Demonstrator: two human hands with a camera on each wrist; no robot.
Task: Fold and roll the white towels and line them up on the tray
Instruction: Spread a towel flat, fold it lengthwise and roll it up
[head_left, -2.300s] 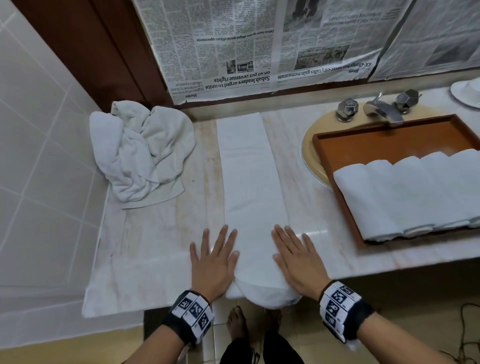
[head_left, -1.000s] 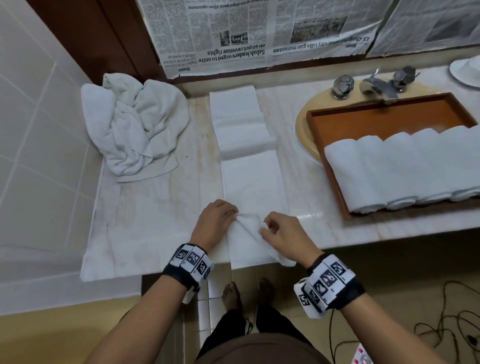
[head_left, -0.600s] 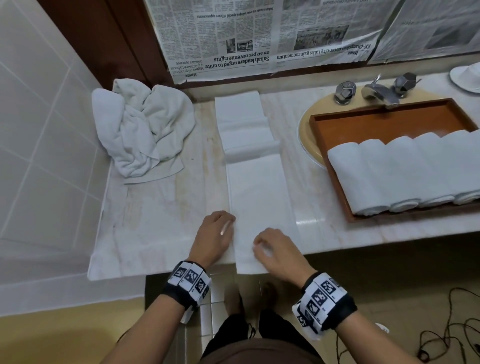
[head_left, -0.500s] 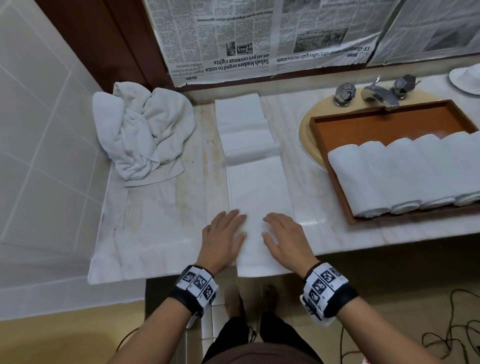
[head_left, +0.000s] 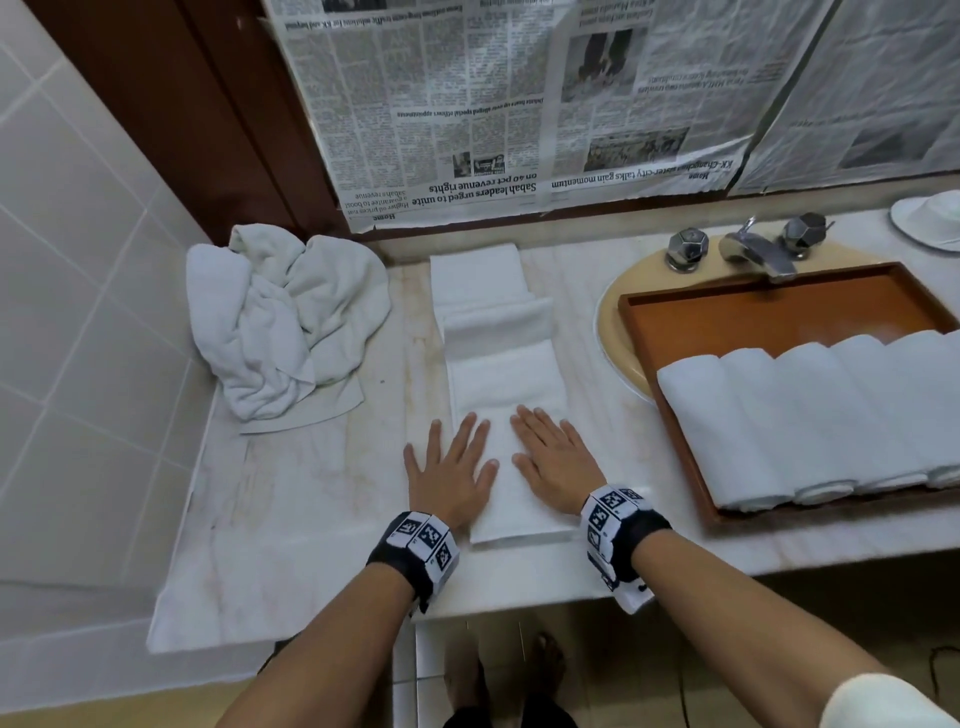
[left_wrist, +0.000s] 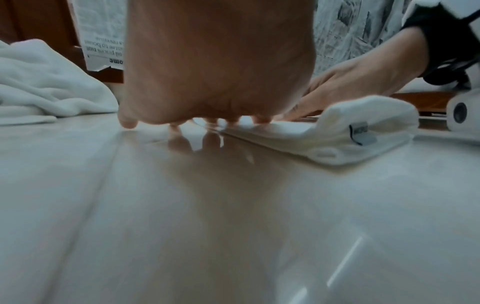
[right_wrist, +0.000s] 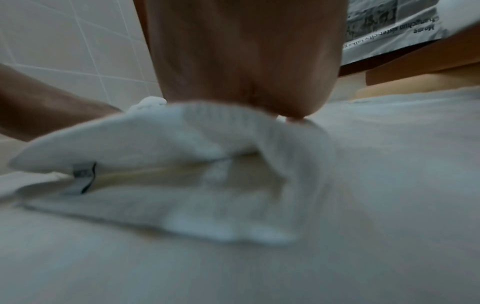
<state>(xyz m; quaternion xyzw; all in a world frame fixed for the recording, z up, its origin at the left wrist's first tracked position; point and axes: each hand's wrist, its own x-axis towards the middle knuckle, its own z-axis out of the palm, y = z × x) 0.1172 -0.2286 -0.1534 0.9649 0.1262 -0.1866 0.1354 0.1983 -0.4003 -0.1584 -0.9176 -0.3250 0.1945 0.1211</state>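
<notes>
A long white towel (head_left: 501, 374) lies folded into a narrow strip on the marble counter (head_left: 311, 493), with a crease ridge halfway up. Both hands press flat on its near end. My left hand (head_left: 452, 462) lies half on the towel's left edge, half on the counter, fingers straight. My right hand (head_left: 553, 454) rests on the towel's right side, fingers straight. The towel's near end (left_wrist: 345, 131) bulges up, showing a small grey tag (right_wrist: 83, 179). Several rolled white towels (head_left: 810, 415) lie side by side in the brown tray (head_left: 769, 306).
A crumpled heap of white towels (head_left: 285, 327) lies at the counter's back left against the tiled wall. The tray sits over a beige sink (head_left: 613, 332) with a chrome tap (head_left: 753, 252). Newspaper (head_left: 493, 104) covers the wall behind. A white dish (head_left: 930, 218) stands far right.
The hands pulled the towel's near end onto the counter, pinching it a second ago. They have let go and now slide flat along the strip, away from me.
</notes>
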